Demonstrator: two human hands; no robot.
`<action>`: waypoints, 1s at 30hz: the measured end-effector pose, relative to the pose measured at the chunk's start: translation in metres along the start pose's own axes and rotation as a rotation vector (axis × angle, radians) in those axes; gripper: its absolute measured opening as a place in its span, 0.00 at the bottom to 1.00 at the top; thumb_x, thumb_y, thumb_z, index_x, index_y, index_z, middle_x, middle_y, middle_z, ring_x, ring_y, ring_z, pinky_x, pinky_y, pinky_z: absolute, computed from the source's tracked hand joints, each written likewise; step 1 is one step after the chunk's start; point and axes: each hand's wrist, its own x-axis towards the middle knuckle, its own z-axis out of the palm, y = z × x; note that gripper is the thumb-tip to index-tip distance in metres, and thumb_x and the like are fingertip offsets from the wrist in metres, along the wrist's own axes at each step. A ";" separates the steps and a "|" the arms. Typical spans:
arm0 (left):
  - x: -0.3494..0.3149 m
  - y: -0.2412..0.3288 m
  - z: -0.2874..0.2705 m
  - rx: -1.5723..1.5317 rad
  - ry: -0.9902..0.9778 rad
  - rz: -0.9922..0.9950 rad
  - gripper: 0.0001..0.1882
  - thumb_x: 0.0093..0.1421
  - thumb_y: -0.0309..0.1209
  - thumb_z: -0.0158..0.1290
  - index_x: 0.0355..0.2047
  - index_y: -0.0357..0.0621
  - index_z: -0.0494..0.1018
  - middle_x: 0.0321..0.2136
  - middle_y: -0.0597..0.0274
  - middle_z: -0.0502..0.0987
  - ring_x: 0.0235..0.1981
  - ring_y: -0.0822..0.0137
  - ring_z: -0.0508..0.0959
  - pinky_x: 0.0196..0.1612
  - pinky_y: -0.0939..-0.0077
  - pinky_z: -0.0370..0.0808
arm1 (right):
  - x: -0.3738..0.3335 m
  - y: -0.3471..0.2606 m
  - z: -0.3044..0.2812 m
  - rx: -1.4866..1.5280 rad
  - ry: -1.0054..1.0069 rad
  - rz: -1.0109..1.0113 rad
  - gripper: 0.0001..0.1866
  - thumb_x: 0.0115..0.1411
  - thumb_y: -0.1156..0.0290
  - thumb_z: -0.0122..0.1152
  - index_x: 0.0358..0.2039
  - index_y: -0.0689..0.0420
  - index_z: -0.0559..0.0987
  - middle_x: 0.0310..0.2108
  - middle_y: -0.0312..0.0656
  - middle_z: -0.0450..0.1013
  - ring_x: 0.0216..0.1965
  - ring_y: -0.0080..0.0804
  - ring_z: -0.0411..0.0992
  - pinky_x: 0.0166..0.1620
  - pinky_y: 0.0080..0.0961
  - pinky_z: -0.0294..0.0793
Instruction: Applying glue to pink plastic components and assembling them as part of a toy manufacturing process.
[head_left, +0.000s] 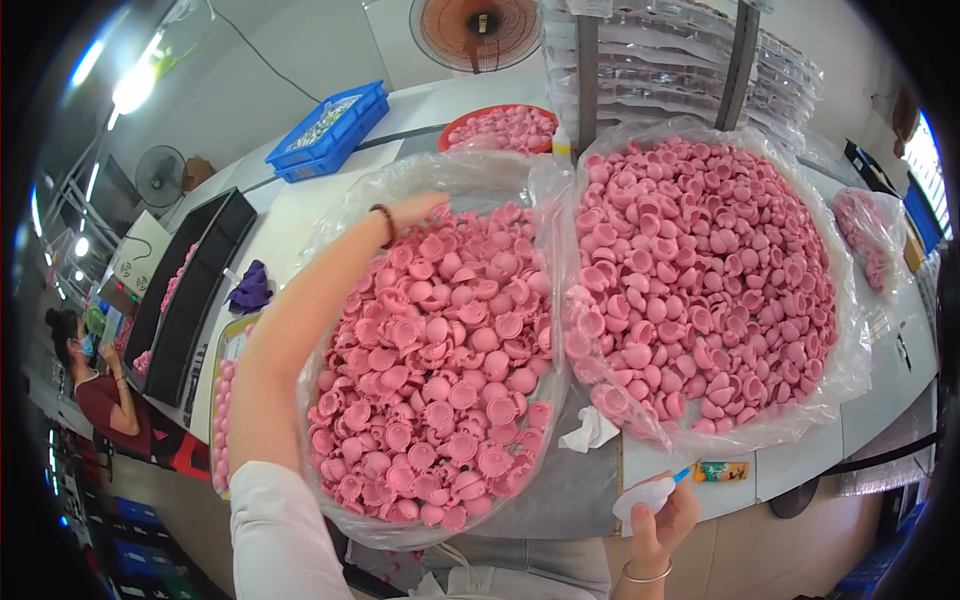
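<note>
Your left hand [415,210] is lying by the shells [435,350], far end of the left bag [385,180]; blurred, can't tell its grip. Your right hand [662,525] is pinching the bottle [645,496]. Shells are looking light, stiff: take rims. Bottle's looking squeezable.

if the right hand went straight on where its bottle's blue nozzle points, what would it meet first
The right hand would likely meet the small packet, just beyond the blue nozzle; depth is unclear, so it could pass above.
</note>
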 end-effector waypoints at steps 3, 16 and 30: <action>0.059 0.015 0.036 0.007 -0.292 0.110 0.26 0.53 0.51 0.41 0.47 0.48 0.64 0.39 0.60 0.68 0.34 0.72 0.68 0.32 0.76 0.67 | 0.003 -0.004 0.001 -0.013 -0.003 -0.031 0.16 0.42 0.64 0.60 0.22 0.64 0.68 0.17 0.40 0.68 0.18 0.25 0.64 0.23 0.17 0.61; 0.116 0.072 0.136 0.111 -0.319 0.853 0.16 0.50 0.39 0.48 0.36 0.42 0.70 0.29 0.61 0.73 0.28 0.71 0.70 0.31 0.74 0.68 | -0.001 0.002 -0.006 -0.014 0.024 0.000 0.14 0.41 0.66 0.59 0.20 0.63 0.66 0.16 0.40 0.66 0.16 0.25 0.62 0.21 0.17 0.60; 0.048 0.085 0.110 0.346 -0.423 0.840 0.17 0.50 0.37 0.46 0.39 0.43 0.71 0.36 0.57 0.73 0.37 0.65 0.71 0.40 0.72 0.67 | 0.001 -0.007 -0.002 -0.051 0.040 -0.013 0.13 0.40 0.68 0.59 0.22 0.64 0.69 0.17 0.39 0.67 0.18 0.25 0.64 0.24 0.18 0.63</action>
